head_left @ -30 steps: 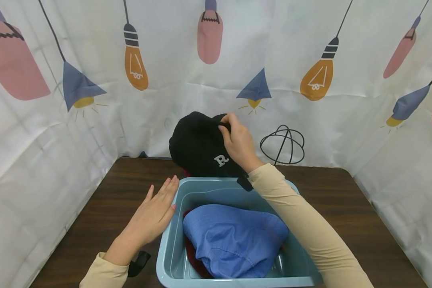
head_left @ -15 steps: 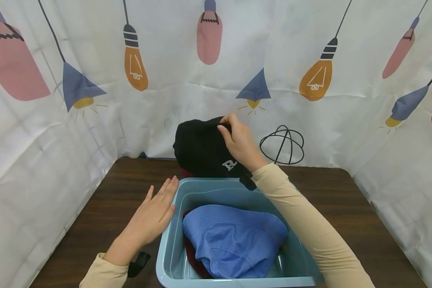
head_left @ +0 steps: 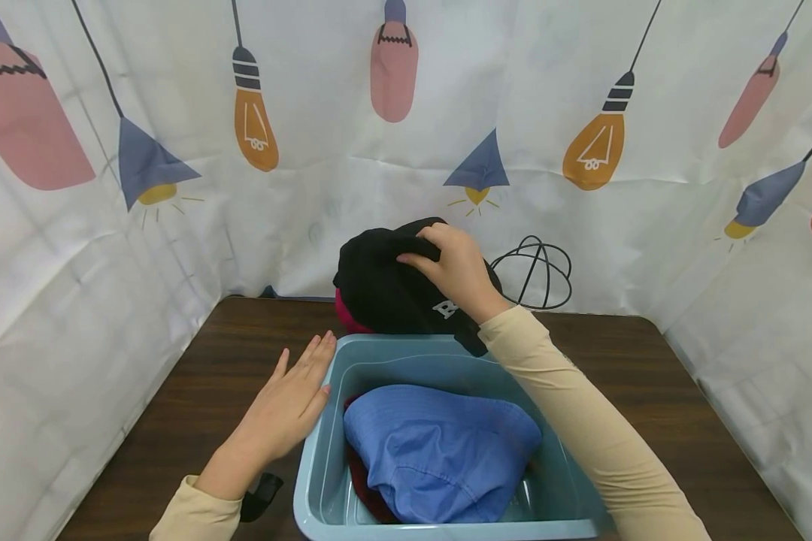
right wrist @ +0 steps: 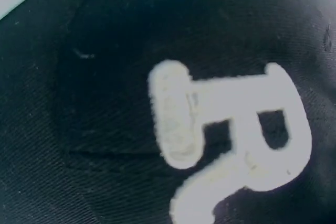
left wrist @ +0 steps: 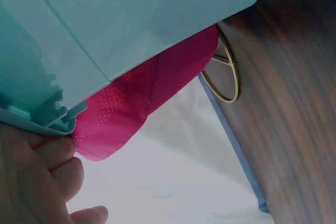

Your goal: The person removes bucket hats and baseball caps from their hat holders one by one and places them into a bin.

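My right hand [head_left: 456,270] pinches a black baseball cap [head_left: 386,278] between thumb and fingers, over the far rim of the light blue plastic tub [head_left: 314,481]. A white letter R shows on the cap, filling much of the right wrist view. With fingers straight, my left hand [head_left: 284,402] rests along the tub's left rim. Inside the tub lies a blue bucket hat [head_left: 440,451] over something dark red [head_left: 368,488]. Behind the tub, a pink perforated cap [left wrist: 121,114] shows in the left wrist view, partly hidden by the tub and, in the head view, by the black cap.
A black wire frame [head_left: 534,274] stands at the back right of the dark wooden table [head_left: 649,398]. White curtain [head_left: 338,98] printed with lamps encloses the back and sides. A black strap [head_left: 260,496] sits at the left wrist.
The black cap has shifted right and turned, its letter R moving right and lower, and more of the pink cap shows behind. My left hand has stayed on the rim.
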Tool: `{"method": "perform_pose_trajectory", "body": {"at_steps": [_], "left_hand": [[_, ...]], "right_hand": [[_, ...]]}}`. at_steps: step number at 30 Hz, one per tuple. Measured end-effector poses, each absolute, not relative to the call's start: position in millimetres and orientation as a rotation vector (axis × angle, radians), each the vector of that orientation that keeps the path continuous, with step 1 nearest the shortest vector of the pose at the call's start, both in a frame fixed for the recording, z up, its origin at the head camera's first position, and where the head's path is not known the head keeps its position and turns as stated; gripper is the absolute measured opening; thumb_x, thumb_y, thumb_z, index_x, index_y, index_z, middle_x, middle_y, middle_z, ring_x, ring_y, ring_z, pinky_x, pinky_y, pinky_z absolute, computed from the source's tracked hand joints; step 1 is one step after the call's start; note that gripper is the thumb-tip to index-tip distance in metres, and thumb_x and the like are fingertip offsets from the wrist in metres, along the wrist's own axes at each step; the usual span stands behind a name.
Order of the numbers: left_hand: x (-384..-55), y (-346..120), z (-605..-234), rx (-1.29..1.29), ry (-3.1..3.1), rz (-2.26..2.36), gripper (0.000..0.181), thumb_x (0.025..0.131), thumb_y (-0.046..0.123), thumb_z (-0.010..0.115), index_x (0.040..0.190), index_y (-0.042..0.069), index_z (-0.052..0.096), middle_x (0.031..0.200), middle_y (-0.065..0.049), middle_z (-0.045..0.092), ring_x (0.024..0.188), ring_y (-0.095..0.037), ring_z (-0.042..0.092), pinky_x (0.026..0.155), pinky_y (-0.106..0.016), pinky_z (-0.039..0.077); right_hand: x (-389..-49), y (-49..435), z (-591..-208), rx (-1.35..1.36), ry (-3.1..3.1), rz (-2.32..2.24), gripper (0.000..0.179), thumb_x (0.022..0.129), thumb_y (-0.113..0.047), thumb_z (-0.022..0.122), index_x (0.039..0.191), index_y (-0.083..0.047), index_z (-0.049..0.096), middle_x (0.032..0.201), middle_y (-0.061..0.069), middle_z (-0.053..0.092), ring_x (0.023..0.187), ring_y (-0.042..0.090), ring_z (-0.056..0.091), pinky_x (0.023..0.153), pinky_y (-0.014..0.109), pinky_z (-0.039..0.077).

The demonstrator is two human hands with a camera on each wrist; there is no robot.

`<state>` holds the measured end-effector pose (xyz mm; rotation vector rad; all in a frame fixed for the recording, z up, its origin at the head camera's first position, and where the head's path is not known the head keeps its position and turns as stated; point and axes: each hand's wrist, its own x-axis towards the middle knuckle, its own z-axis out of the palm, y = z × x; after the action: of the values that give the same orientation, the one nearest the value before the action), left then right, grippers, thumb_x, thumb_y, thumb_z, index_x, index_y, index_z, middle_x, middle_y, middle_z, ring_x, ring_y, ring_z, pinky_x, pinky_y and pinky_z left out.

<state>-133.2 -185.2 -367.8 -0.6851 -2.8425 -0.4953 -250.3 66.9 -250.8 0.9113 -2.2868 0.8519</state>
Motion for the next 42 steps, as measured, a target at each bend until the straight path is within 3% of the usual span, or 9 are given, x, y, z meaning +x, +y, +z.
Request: {"method": "perform_pose_trajectory", "body": {"at_steps": [6,9,13,21,31,42], "left_hand": [[-133.2,-185.2,-367.6,-0.684,-2.841,-0.492,0.057,0.099,0.021,0.041,0.149,0.0,0.022,0.154,-0.012,0.022,0.142,-0.029,0.017,0.109,-0.059,0.01],[-133.3,-185.1,-367.5,-0.681,-2.841,-0.48,0.058,0.099,0.022,0.041,0.148,0.0,0.023,0.154,-0.012,0.022,0.142,-0.029,0.017,0.109,-0.06,0.011],[-133.1,-184.9,-367.0,-0.677,-2.842,-0.475,0.058,0.098,0.022,0.042,0.148,0.0,0.023,0.154,-0.012,0.022,0.142,-0.03,0.017,0.109,-0.06,0.011],[-132.8,-185.0,-366.1,-0.678,-2.842,-0.479,0.058,0.098,0.022,0.041,0.148,0.0,0.023,0.154,-0.013,0.023,0.142,-0.031,0.017,0.109,-0.06,0.011],[-133.9,-184.4,-367.2,-0.69,-2.836,-0.483,0.057,0.099,0.021,0.04,0.149,0.0,0.022,0.154,-0.012,0.022,0.142,-0.03,0.017,0.11,-0.058,0.009],[-132.7,-184.4,-367.5,-0.691,-2.833,-0.472,0.057,0.099,0.02,0.04,0.148,-0.001,0.022,0.154,-0.012,0.023,0.142,-0.029,0.018,0.109,-0.06,0.012]], "right_hand": [[-248.3,73.1,-243.6,0.94,-2.208,0.868,0.017,0.078,-0.016,0.077,0.077,-0.003,0.067,0.073,0.005,0.052,0.069,0.019,0.05,0.062,0.029,0.041],[-248.5,75.4,-240.7,0.95,-2.202,0.865,0.016,0.078,-0.014,0.076,0.079,-0.001,0.067,0.077,0.007,0.048,0.073,0.022,0.046,0.065,0.031,0.038],[-248.8,79.1,-237.5,0.968,-2.214,0.871,0.015,0.083,-0.012,0.072,0.086,0.0,0.065,0.087,0.011,0.053,0.083,0.024,0.049,0.073,0.033,0.041],[-245.8,91.3,-228.7,0.938,-2.25,0.854,0.015,0.089,-0.015,0.065,0.091,-0.002,0.059,0.074,0.008,0.057,0.064,0.02,0.048,0.06,0.031,0.038],[-242.1,114.6,-212.5,0.916,-2.201,0.88,0.019,0.087,-0.013,0.068,0.101,0.0,0.065,0.088,0.011,0.066,0.078,0.021,0.061,0.07,0.034,0.047],[-236.9,134.5,-201.1,0.939,-2.08,0.848,0.011,0.085,-0.008,0.069,0.086,0.001,0.064,0.073,0.008,0.06,0.066,0.014,0.05,0.062,0.026,0.038]]}}
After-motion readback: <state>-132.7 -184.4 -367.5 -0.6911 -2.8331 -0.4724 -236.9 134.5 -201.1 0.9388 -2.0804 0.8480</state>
